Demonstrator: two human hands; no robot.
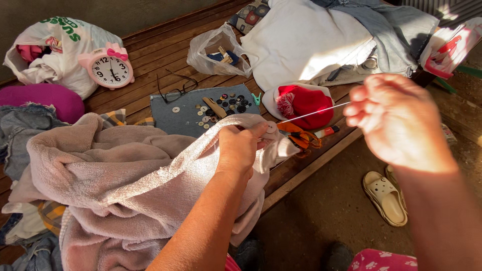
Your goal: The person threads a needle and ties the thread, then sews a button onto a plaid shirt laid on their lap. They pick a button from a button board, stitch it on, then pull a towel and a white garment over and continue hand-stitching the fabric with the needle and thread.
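My left hand (pixel 240 147) pinches the edge of a fluffy pale pink garment (pixel 120 185) and presses a pale button (pixel 271 127) against it with the thumb. A white thread (pixel 314 112) runs taut from the button up to my right hand (pixel 396 120), which is raised at the right with fingertips pinched on the thread's end; a needle is not discernible. The garment lies bunched over a wooden bench (pixel 150 55) and my lap.
A grey cloth (pixel 183 118) carries several loose buttons (pixel 228 104). Glasses (pixel 175 90), a pink alarm clock (pixel 109 66), plastic bags (pixel 216 50), a red and white hat (pixel 304 103), orange scissors (pixel 301 138), piled clothes, and sandals (pixel 386 195) on the dirt floor surround it.
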